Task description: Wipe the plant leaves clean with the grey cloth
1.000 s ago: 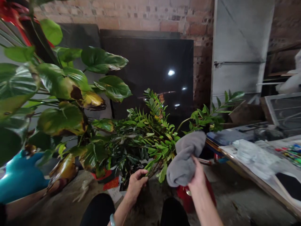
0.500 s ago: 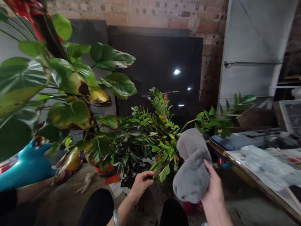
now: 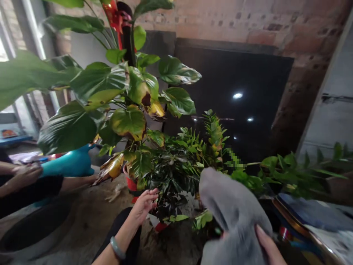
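A soft grey cloth [image 3: 234,209] hangs in folds from my right hand [image 3: 268,244], whose thumb presses on its right side. Part of that hand is hidden behind the cloth and cut off by the frame. My left hand [image 3: 145,204], below a bangle, has its fingers apart and slightly bent. It is beside a plant with dark narrow leaves [image 3: 168,176]; whether the fingertips touch it I cannot tell. Behind the cloth spreads a plant with glossy green leaflets [image 3: 216,136].
A tall broad-leaved plant [image 3: 129,121] with browned leaves stands left in a red pot [image 3: 131,180]. Another person's hands [image 3: 26,175] are near a turquoise object [image 3: 68,162]. A dark basin [image 3: 35,228] lies lower left. At right is a cluttered table [image 3: 317,221]; dark panels [image 3: 248,73] lean behind.
The view has swung left, showing the other person's hands and the basin. The grey cloth has come closer and unfolded somewhat. My left hand has moved to the dark-leaved plant, its fingers more spread.
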